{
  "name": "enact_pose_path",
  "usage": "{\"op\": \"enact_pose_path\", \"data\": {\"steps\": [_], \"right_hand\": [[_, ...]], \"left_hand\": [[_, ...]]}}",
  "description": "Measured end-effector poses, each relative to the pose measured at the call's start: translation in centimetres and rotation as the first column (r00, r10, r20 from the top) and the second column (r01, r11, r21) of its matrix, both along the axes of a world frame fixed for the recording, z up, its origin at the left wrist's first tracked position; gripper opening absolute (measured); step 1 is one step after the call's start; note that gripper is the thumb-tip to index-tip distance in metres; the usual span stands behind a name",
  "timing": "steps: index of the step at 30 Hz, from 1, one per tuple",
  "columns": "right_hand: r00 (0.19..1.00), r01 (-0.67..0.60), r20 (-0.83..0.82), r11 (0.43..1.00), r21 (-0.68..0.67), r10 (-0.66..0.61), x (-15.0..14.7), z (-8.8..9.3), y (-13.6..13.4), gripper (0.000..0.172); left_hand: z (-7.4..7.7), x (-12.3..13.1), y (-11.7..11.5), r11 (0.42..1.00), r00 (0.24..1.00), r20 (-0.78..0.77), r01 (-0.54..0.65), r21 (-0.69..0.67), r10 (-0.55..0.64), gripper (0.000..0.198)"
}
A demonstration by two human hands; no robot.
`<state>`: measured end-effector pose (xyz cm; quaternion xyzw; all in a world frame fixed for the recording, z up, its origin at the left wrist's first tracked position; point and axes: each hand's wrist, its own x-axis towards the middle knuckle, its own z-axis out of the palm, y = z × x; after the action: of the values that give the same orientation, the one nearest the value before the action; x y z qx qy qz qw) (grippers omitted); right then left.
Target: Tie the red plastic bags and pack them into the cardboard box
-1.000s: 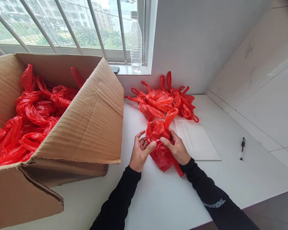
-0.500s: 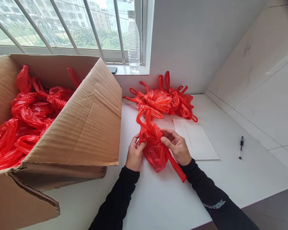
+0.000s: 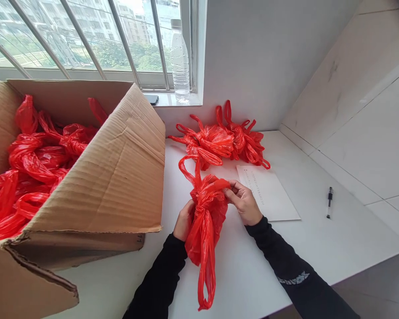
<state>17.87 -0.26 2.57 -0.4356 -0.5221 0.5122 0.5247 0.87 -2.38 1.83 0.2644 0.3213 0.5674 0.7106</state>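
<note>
A knotted red plastic bag [image 3: 208,217] is held between my hands above the white table, one long handle loop hanging toward me and another sticking up at the back. My left hand [image 3: 184,220] grips its left side, the fingertips hidden behind the plastic. With thumb and fingers, my right hand [image 3: 242,201] pinches a red strip at the bag's upper right. Behind it, several tied red bags [image 3: 222,139] lie in a heap against the wall. More red bags [image 3: 40,155] fill the open cardboard box [image 3: 119,173] at the left.
A sheet of paper with writing [image 3: 272,195] lies right of my right hand, and a pen [image 3: 329,202] farther right. On the window sill stand a clear bottle [image 3: 180,64] and a dark phone [image 3: 151,99]. The white table [image 3: 319,248] ends at the lower right.
The bag in my hands has been turned, so its knot faces up and a long loop now hangs toward me. My right hand has shifted its hold to a strip at the top. The view has shifted slightly.
</note>
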Motion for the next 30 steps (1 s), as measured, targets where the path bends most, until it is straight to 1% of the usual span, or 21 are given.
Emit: {"op": "enact_pose_path", "data": {"steps": [2, 3, 4, 6, 8, 9, 11, 13, 15, 17, 19, 21, 24, 27, 30], "right_hand": [[0.999, 0.028, -0.021, 1.0, -0.013, -0.029, 0.2, 0.0, 0.1, 0.028], [0.999, 0.019, -0.027, 1.0, -0.023, -0.02, 0.2, 0.1, 0.1, 0.029], [1.0, -0.005, -0.027, 1.0, -0.029, 0.004, 0.2, 0.2, 0.0, 0.032], [0.997, -0.082, 0.001, 0.996, -0.022, 0.082, 0.1, 0.5, -0.2, 0.042], [0.989, -0.136, 0.056, 0.991, 0.008, 0.135, -0.2, 0.7, -0.4, 0.052], [0.987, -0.141, 0.081, 0.99, 0.024, 0.138, -0.3, 0.8, -0.4, 0.052], [0.989, -0.114, 0.105, 0.992, 0.051, 0.109, -0.5, 0.8, -0.5, 0.042], [0.993, -0.068, 0.105, 0.995, 0.074, 0.06, -0.5, 0.8, -0.5, 0.03], [0.993, -0.018, 0.115, 0.995, 0.094, 0.008, -0.5, 0.9, -0.4, 0.027], [0.989, 0.013, 0.142, 0.994, 0.109, -0.029, -0.3, 1.0, -0.4, 0.028], [0.984, 0.018, 0.176, 0.993, 0.119, -0.039, -0.3, 1.0, -0.4, 0.029], [0.981, 0.013, 0.19, 0.993, 0.12, -0.035, -0.4, 1.0, -0.4, 0.03], [0.985, -0.005, 0.173, 0.992, 0.124, -0.017, -0.5, 1.0, -0.5, 0.032], [0.99, -0.066, 0.134, 0.994, 0.085, 0.054, -0.6, 1.0, -0.6, 0.039], [0.987, -0.122, 0.101, 0.993, -0.003, 0.122, -0.5, 0.7, -0.6, 0.052]], "left_hand": [[0.1, 0.0, 0.0, 0.997, 0.998, 0.051, 0.051, -0.056, -0.049, 0.021], [0.2, -0.1, -0.1, 0.994, 0.994, 0.086, 0.079, -0.076, -0.072, 0.02], [0.3, -0.1, -0.2, 0.99, 0.987, 0.126, 0.112, -0.091, -0.1, 0.02], [0.5, 0.0, -0.3, 0.977, 0.965, 0.205, 0.186, -0.1, -0.163, 0.019], [0.6, 0.1, -0.3, 0.971, 0.951, 0.235, 0.225, -0.076, -0.202, 0.017], [0.6, 0.1, -0.3, 0.972, 0.95, 0.231, 0.227, -0.058, -0.208, 0.016], [0.5, 0.1, -0.2, 0.979, 0.958, 0.217, 0.2, -0.036, -0.188, 0.013], [0.5, 0.1, -0.1, 0.981, 0.96, 0.219, 0.188, -0.046, -0.174, 0.013], [0.6, 0.1, -0.2, 0.972, 0.948, 0.254, 0.22, -0.081, -0.193, 0.019], [0.8, 0.1, -0.4, 0.965, 0.935, 0.279, 0.25, -0.076, -0.22, 0.026], [1.0, 0.3, -0.6, 0.972, 0.941, 0.255, 0.235, -0.022, -0.222, 0.031], [0.9, 0.5, -0.6, 0.976, 0.957, 0.195, 0.214, 0.032, -0.216, 0.033], [0.2, 0.4, -0.1, 0.981, 0.975, 0.109, 0.19, 0.038, -0.193, 0.03], [-0.8, 0.1, 0.6, 0.996, 0.994, 0.059, 0.094, 0.007, -0.094, 0.026], [-1.4, -0.1, 1.0, 1.0, 0.998, 0.065, -0.02, -0.006, 0.02, 0.028]]}}
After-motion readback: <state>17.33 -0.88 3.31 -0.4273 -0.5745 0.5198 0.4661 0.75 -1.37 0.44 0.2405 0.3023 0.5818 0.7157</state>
